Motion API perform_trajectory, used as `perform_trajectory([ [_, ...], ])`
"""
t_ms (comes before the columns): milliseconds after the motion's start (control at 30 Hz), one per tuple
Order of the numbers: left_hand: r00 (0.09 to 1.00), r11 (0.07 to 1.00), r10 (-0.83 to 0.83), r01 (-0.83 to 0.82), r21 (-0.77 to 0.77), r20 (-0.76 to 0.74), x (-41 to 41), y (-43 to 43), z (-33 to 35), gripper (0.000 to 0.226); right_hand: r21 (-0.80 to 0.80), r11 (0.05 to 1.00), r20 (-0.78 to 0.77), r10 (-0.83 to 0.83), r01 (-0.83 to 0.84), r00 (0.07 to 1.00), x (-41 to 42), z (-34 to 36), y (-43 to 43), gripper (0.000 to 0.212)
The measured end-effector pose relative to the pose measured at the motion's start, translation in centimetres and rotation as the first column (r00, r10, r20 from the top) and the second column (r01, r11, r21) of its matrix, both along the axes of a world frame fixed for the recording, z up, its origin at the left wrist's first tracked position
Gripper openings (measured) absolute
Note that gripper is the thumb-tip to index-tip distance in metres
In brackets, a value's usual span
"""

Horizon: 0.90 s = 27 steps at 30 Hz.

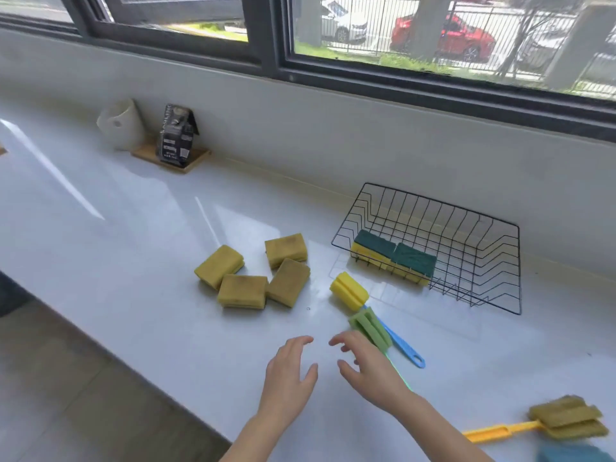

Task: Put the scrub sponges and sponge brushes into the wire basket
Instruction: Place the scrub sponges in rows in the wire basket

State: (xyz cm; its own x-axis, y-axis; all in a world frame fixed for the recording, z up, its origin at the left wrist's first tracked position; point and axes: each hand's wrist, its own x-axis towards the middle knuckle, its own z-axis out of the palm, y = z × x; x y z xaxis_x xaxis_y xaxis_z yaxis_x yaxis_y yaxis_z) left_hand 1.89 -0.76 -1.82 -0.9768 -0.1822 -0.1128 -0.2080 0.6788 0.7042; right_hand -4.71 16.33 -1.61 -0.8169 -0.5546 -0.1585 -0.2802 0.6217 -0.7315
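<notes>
The black wire basket stands on the white counter at the right, with two green-topped yellow scrub sponges lying in its left end. Several yellow scrub sponges lie grouped left of it. In front of the basket lie a yellow-headed sponge brush with a blue handle and a green-headed sponge brush. Another brush with an olive head and yellow handle lies at the lower right. My left hand and right hand hover open over the counter, the right one just beside the green brush head.
A white paper roll and a dark carton sit on a wooden tray at the back left against the wall under the window. The counter's front edge runs diagonally at the lower left. A blue thing shows at the bottom right corner.
</notes>
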Motion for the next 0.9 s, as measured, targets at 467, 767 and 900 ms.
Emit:
perform_trajectory([
  [467, 0.992, 0.993, 0.118, -0.118, 0.026, -0.033, -4.4, -11.0, 1.3, 0.044, 0.108, 0.99, 0.013, -0.091, 0.089, 0.996, -6.1, 0.4, -9.7, 0.051],
  [767, 0.977, 0.977, -0.172, 0.186, -0.107, 0.128, -10.8, -17.5, 0.3, 0.065, 0.165, 0.906, 0.057, -0.403, 0.389, 0.913, -12.5, 1.1, -16.2, 0.064],
  [900, 0.945, 0.884, -0.252, 0.312, -0.347, 0.209, -10.7, -18.2, -1.5, 0.075, 0.399, 0.863, -0.006, -0.336, 0.311, 0.942, -12.9, 0.4, -17.6, 0.058],
])
